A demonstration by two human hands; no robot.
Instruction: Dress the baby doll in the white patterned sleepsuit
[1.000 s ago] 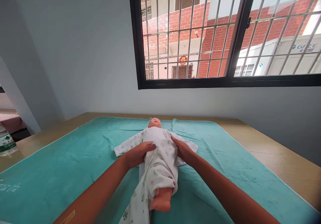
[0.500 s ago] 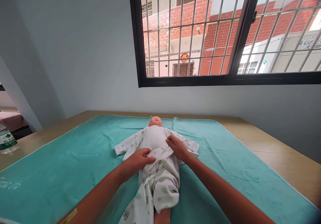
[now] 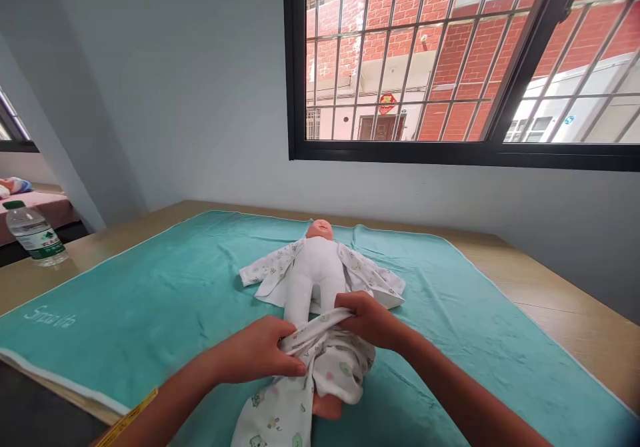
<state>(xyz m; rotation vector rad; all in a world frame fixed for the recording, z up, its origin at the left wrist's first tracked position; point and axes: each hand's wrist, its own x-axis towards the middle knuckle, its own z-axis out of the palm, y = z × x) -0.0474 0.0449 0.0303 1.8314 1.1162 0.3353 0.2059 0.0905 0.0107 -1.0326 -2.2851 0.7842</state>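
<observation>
A baby doll [image 3: 319, 260] with a white cloth body lies on its back, head toward the wall. Its arms are in a white printed shirt [image 3: 373, 275] that is spread apart at the front. White printed baby pants [image 3: 337, 367] are bunched low around the doll's legs, and one bare foot [image 3: 327, 405] sticks out below a cuff. My left hand [image 3: 265, 350] pinches the left side of the waistband between thumb and fingers. On the other side, my right hand [image 3: 365, 317] grips the waistband, which is stretched between both hands.
Under the doll lies a teal towel [image 3: 165, 300] on a wooden table [image 3: 565, 300]. A water bottle [image 3: 37, 233] with a green cap stands at the table's left. Behind the table are a grey wall [image 3: 210, 100] and a barred window [image 3: 400, 67].
The pants have come down from the doll's waist toward its lower legs, baring the white thighs. Both hands moved toward me with the waistband. The view has turned slightly left.
</observation>
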